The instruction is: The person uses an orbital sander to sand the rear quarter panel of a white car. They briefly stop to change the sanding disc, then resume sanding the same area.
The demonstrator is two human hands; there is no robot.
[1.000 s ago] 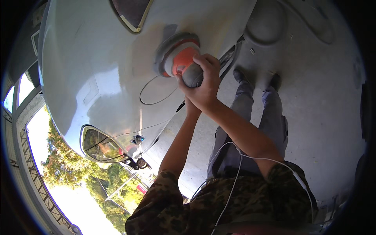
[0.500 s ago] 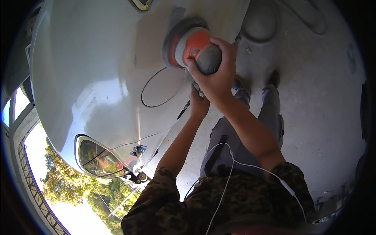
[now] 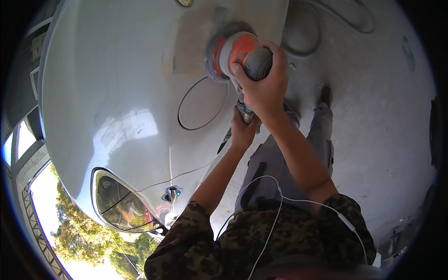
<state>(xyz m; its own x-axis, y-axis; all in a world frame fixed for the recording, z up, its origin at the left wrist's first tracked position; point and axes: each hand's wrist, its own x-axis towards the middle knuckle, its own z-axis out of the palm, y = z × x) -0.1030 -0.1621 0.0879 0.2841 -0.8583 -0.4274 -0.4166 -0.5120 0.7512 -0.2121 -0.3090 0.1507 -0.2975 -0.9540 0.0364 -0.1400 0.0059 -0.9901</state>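
An orange and grey disc sander [image 3: 243, 49] rests with its round pad against the pale silver car body panel [image 3: 140, 60]. My right hand [image 3: 267, 91] wraps over the sander's dark rounded top, thumb on the near side. Below it, my left hand [image 3: 243, 133] is closed round the tool's lower handle, near a metal hose fitting [image 3: 247, 114]. Beside the pad, the panel has a dull brownish sanded patch [image 3: 189, 46]. The round fuel flap [image 3: 203, 103] lies just below the sander, and part of the pad's face is hidden against the panel.
A side window [image 3: 122, 200] and a door handle [image 3: 171, 193] are lower on the car. A hose [image 3: 303, 51] loops on the grey floor [image 3: 373, 130] at upper right. A white cable [image 3: 280, 196] hangs across my front. Trees [image 3: 79, 228] show outside at lower left.
The car and sander have both shifted slightly right in the picture, with the pad staying near the same patch. More of the metal fitting now shows above my left hand.
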